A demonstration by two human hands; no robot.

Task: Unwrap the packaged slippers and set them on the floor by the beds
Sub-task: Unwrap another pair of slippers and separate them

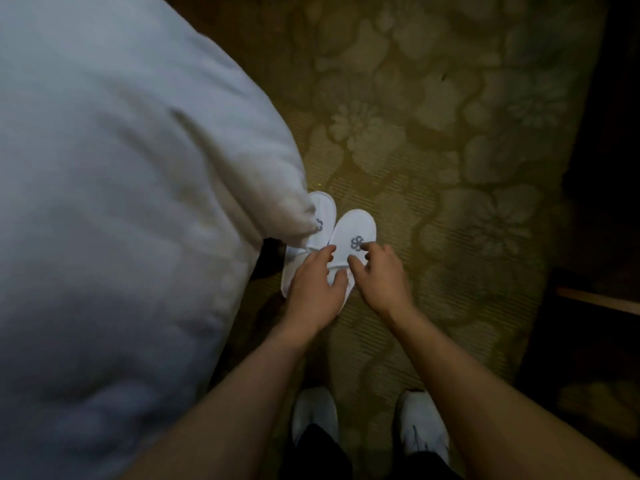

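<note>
While both slippers sit mid-frame on floral carpet (433, 140) | left hand (313, 289) loose-fingered on left slipper (323, 209) | right hand (381, 275) fingers spread, touching right slipper (353, 230) | duvet (121, 168) left

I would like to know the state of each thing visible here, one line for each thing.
Left slipper: unwrapped, on the carpet, toe partly under the duvet corner.
Right slipper: unwrapped, on the carpet, beside the other, logo up.
Left hand: fingers relaxed, resting over the slippers' heel ends.
Right hand: fingertips touching the right slipper.
Duvet: hanging over the bed edge.
Carpet: flat, flower pattern.
</note>
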